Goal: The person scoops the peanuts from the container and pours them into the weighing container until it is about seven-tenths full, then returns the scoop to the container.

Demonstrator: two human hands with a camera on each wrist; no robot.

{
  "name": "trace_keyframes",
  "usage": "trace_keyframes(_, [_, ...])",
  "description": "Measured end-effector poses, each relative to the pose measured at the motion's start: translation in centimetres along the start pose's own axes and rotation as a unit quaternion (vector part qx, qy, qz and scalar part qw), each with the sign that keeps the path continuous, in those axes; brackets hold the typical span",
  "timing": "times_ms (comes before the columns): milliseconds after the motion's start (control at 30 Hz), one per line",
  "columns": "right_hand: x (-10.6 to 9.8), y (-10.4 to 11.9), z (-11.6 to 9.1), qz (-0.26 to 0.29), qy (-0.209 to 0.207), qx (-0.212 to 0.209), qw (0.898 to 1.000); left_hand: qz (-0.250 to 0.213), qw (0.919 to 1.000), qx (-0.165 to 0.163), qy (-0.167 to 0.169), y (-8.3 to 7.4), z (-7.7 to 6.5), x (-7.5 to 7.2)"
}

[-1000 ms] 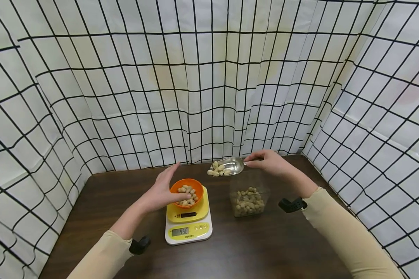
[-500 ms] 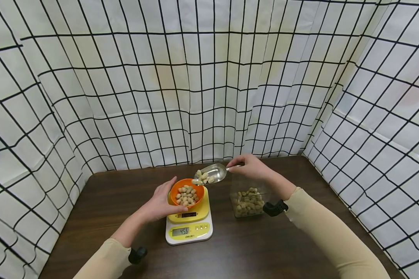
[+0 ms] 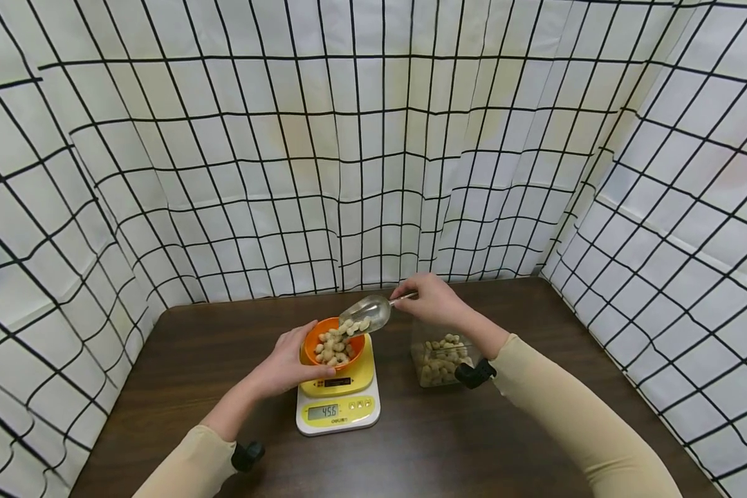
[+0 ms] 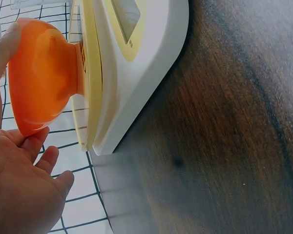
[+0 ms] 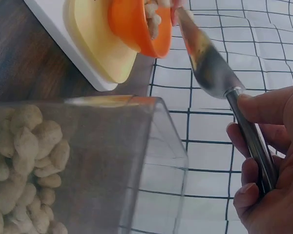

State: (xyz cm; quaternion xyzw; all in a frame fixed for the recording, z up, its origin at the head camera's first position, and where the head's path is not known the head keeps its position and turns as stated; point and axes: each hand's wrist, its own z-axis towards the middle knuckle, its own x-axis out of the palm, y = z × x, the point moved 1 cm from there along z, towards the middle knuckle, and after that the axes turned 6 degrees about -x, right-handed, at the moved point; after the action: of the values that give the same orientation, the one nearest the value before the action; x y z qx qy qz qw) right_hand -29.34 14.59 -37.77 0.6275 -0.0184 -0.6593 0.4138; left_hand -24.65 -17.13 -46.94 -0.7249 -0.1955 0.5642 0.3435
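An orange bowl (image 3: 309, 351) of unshelled peanuts (image 3: 333, 348) stands on a yellow-and-white kitchen scale (image 3: 324, 389). My left hand (image 3: 286, 361) holds the bowl at its left side, thumb in front and fingers behind; in the left wrist view thumb and fingertips touch opposite sides of the bowl (image 4: 41, 73). My right hand (image 3: 431, 299) grips the handle of a metal scoop (image 3: 375, 311), thumb along it in the right wrist view. Tilted down to the left, the scoop has its lip over the bowl's right rim, with peanuts at that lip.
A clear plastic box (image 5: 136, 146) partly filled with peanuts (image 5: 27, 165) stands right of the scale, below my right forearm. The scale's display (image 3: 322, 412) appears to read 45.6. A white cloth with black grid lines (image 3: 373, 173) surrounds the dark wooden table (image 3: 411, 449).
My right hand has carried the scoop left and down from above the box to the bowl, tipping it so peanuts slide toward the lip. My left hand has closed in on the bowl.
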Motion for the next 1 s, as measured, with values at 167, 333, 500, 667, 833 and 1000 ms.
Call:
trace_keyframes(167, [-0.6, 0.0, 0.1, -0.035, -0.015, -0.009, 0.999, 0.002, 1.0, 0.002, 0.0, -0.1, 0.2, -0.1])
trace_keyframes(333, [-1.2, -0.3, -0.1, -0.023, -0.019, -0.012, 0.999, 0.001, 1.0, 0.009, -0.002, -0.2, 0.2, -0.1])
trace_keyframes(500, [-1.6, -0.7, -0.2, -0.024, -0.02, -0.016, 0.999, -0.004, 1.0, 0.007, -0.002, -0.2, 0.1, 0.0])
trace_keyframes(667, [-2.2, -0.8, -0.7, -0.011, -0.023, -0.019, 0.999, -0.009, 1.0, 0.005, -0.001, -0.1, 0.2, 0.1])
trace_keyframes(833, [-3.7, -1.2, -1.8, 0.0, -0.043, -0.021, 0.999, -0.01, 0.9999, -0.001, 0.002, 0.0, 0.1, 0.2])
trace_keyframes(1000, [-6.1, -2.0, -3.5, -0.005, -0.063, -0.021, 0.998, -0.012, 0.9999, -0.008, 0.002, 0.1, 0.0, 0.1])
